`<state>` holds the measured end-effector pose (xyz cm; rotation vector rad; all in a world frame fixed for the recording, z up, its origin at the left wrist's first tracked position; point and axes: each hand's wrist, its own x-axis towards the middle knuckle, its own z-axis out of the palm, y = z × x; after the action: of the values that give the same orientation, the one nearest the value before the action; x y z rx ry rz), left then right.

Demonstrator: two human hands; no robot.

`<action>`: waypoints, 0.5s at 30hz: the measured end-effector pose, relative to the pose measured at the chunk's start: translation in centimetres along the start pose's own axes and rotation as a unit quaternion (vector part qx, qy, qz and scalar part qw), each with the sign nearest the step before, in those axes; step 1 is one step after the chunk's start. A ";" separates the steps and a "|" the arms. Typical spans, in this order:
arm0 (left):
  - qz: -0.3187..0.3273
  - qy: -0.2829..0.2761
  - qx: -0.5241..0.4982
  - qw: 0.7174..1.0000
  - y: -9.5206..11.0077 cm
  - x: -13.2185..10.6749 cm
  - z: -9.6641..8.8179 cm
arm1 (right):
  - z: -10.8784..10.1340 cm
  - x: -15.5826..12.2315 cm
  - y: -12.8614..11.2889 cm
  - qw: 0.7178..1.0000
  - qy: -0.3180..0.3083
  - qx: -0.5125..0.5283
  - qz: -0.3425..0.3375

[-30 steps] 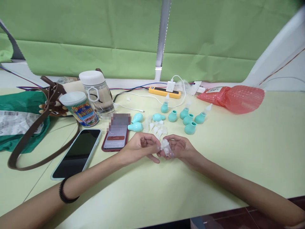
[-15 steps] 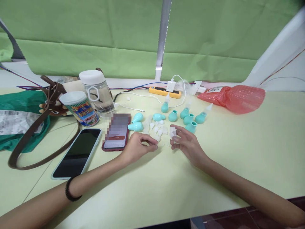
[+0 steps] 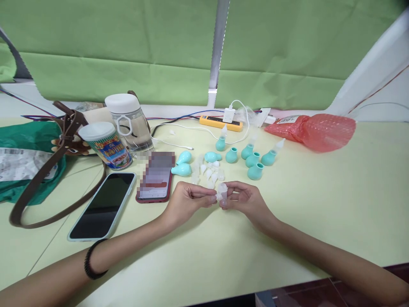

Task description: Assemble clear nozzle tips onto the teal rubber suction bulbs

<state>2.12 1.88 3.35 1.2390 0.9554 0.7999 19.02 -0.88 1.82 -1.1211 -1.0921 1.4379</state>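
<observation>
Where hands [image 3: 248, 199] converge, translucent piece [image 3: 223, 193], seemingly tubular

The tabletop [image 3: 326, 192] gives passage rightward; teal bulbs [image 3: 254, 172] ahead (phones [image 3: 102, 207] leftward) obstruct.

A short, translucent, tube-like piece [image 3: 224, 194] sits roughly upright in the right hand [image 3: 248, 200], wider end up. Against its left side, a small whitish piece [image 3: 219, 197], shape unclear, is pinched in the left hand [image 3: 187, 204].

The table [image 3: 179, 260] is strewn with bulbs [image 3: 254, 171], tips [image 3: 208, 174], phones [image 3: 104, 207], a cup [image 3: 112, 149], a bottle [image 3: 137, 130], a power strip [image 3: 214, 122] and bags [image 3: 329, 132].
</observation>
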 end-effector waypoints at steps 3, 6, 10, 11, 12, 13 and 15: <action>0.012 -0.002 0.018 1.000 0.0 0.0 0.0 | 0.1 -0.1 0.1 1.000 0.004 -0.002 0.008; 0.029 -0.020 0.024 0.999 0.2 0.1 -0.1 | -0.1 0.1 0.4 1.000 -0.005 0.005 0.021; -0.037 -0.073 -0.035 0.996 0.2 0.4 -0.6 | -0.3 0.4 0.7 0.999 -0.034 0.020 0.034; -0.060 -0.082 -0.053 0.993 0.2 0.4 -0.7 | -0.3 0.3 0.7 0.998 -0.040 0.022 0.038; -0.077 -0.091 -0.071 0.990 0.1 0.5 -0.7 | -0.3 0.3 0.7 0.998 -0.045 0.024 0.040; -0.088 -0.101 -0.088 0.987 0.0 0.5 -0.8 | -0.3 0.2 0.6 0.998 -0.051 0.024 0.041; -0.099 -0.120 -0.119 0.981 -0.2 0.5 -0.8 | -0.2 0.1 0.4 0.997 -0.066 0.022 0.039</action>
<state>1.62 2.59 3.07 0.9902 0.7481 0.5737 19.16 -0.84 1.39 -1.0603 -1.1138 1.6079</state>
